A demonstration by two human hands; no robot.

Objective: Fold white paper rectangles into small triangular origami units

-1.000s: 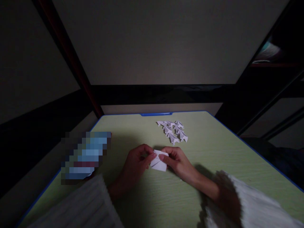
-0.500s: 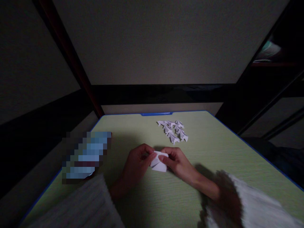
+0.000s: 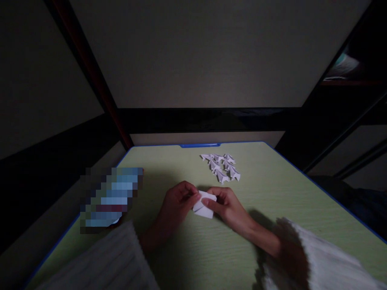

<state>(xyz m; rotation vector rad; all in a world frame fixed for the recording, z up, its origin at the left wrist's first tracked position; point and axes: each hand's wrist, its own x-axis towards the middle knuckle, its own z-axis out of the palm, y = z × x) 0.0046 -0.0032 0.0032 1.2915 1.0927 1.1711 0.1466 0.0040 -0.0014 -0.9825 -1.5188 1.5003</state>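
The left grip [image 3: 179,202] was closed on the left edge of a folded white paper [image 3: 204,210], with the thumb on its upper face and the fingers curled behind. The right grip [image 3: 227,206] was likewise closed on the paper, its thumb laid across the upper right part and pointing left; the fingers bent around the far side. The thumb tips stood near each other. The paper lay between the two grips, its lower portion projecting toward the wearer, a crease running over its face. Whether its underside touched the table could not be determined in the dim light.

Both forearms came in from the near side, angled inward, with pale, ribbed sleeves [image 3: 104,262] at the wrists. Beyond the grips, a group of folded paper pieces [image 3: 222,177] rested on the pale green table [image 3: 169,161], which was edged in blue. A pixelated object [image 3: 113,197] lay to the left, well apart from the paper.
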